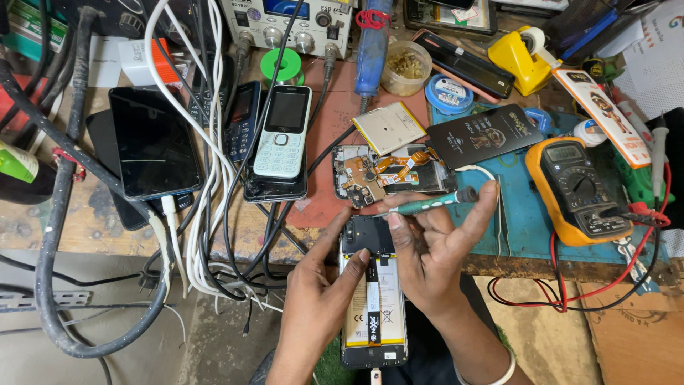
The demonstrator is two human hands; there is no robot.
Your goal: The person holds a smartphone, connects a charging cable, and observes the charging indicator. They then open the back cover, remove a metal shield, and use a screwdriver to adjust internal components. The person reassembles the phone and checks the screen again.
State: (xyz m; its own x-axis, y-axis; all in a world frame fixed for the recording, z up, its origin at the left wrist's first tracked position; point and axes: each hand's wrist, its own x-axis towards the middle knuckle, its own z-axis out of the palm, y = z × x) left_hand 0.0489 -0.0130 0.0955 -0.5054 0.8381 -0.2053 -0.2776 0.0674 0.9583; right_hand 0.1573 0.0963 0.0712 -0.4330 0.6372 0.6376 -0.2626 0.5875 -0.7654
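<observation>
1. Phone [372, 299]: back cover off, battery and black upper board exposed; lies lengthwise at the counter edge, screen side down.
2. Screwdriver [427, 205]: green-handled, nearly horizontal, tip over the phone's top.

Wooden workbench [85, 214], phones [281, 139], multimeter [577, 189], cables [206, 235]

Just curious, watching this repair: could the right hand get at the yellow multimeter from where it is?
Probably yes, but not freely. The multimeter lies on the bench just beyond the right hand with nothing between them, but that hand holds a green screwdriver.
</observation>
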